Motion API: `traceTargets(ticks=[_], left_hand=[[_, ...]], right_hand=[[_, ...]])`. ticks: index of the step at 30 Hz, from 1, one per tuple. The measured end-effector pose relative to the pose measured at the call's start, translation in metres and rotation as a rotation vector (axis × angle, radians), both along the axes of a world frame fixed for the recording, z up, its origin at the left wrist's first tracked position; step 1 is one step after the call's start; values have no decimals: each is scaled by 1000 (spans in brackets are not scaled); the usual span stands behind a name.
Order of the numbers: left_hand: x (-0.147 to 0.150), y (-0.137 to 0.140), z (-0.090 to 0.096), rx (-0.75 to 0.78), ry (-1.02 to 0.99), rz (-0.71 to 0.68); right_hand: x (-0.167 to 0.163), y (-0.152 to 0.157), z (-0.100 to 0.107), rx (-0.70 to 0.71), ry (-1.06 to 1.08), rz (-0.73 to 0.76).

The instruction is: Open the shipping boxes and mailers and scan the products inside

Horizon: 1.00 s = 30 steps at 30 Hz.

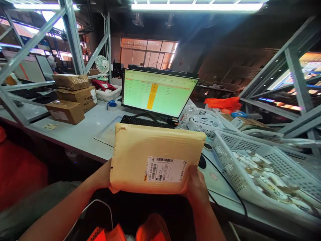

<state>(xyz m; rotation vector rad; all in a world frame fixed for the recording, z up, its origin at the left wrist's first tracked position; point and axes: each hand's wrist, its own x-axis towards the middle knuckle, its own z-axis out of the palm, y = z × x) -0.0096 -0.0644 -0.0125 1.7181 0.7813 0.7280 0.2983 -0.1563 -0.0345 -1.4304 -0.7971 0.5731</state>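
Between my two hands is a yellowish padded parcel (130, 157), held up in front of the desk and slightly tilted. A white shipping label (173, 170) with barcodes faces me on its lower right part. My left hand (106, 174) grips the parcel's left edge, its fingers mostly hidden behind it. At the lower right corner my right hand (197, 182) is closed on the parcel, thumb on the front. Behind the parcel stand a black keyboard (140, 121) and a lit monitor (140, 88) showing a spreadsheet with one orange column.
Cardboard boxes (66, 112) are piled on the desk's left side, near a blue tape roll (111, 105) and a small fan (102, 65). White perforated baskets (225, 147) with small items line the right. A black cable (225, 177) crosses the desk. Metal frames (72, 36) rise on both sides.
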Motion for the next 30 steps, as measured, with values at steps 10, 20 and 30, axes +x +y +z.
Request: traceTargets(ticks=[10, 20, 30], left_hand=[[30, -27, 1, -81, -155, -77], [31, -43, -2, 219, -55, -143], [6, -53, -1, 513, -73, -42]], right_hand=[[34, -23, -5, -51, -30, -385], [25, -16, 2, 86, 94, -381], [71, -30, -10, 143, 141, -553]])
